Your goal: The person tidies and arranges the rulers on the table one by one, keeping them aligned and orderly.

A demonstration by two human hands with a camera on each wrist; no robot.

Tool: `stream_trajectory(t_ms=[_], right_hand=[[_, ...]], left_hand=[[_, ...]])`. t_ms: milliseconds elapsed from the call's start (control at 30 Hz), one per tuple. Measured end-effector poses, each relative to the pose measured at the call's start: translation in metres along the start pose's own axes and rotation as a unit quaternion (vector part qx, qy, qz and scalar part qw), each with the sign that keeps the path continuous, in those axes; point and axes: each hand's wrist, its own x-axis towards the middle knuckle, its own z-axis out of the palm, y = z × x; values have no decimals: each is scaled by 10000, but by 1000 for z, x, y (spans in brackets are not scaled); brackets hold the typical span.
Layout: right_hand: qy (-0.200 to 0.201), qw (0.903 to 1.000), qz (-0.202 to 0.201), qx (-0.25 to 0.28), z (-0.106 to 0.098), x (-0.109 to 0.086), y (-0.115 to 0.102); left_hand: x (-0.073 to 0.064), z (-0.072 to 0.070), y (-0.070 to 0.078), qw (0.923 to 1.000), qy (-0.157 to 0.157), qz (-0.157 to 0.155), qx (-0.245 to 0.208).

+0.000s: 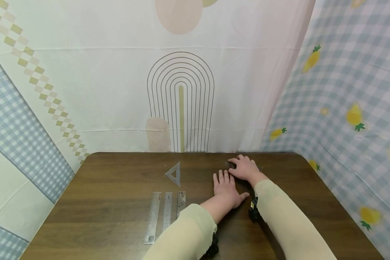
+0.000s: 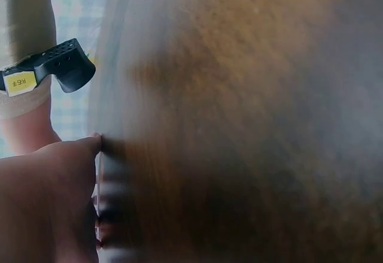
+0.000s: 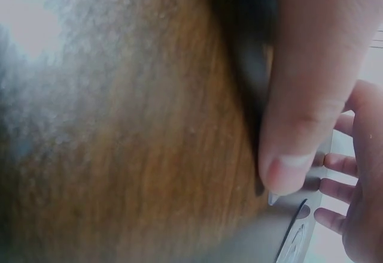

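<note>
My left hand lies palm down on the brown table, fingers stretched forward and thumb out to the right. Just beyond it, my right hand arches over a clear plastic drawing piece, thumb on the near side and fingertips down at the far side. Ends of the piece stick out on both sides of that hand; its middle is hidden. In the right wrist view the right thumb stands large at the edge of the piece. The left wrist view shows part of the left hand beside mostly blurred tabletop.
Three clear rulers lie side by side: a left one, a middle one and a right one, the last two partly behind my left sleeve. A clear set square lies beyond them. Patterned cloths hang behind the table.
</note>
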Motion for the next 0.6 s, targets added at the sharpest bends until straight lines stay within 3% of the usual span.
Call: stream_trajectory(t_ms=[600], right_hand=[[52, 9997, 74, 248, 0, 0, 1]], left_hand=[[-3, -2, -5, 9999, -120, 50, 78]])
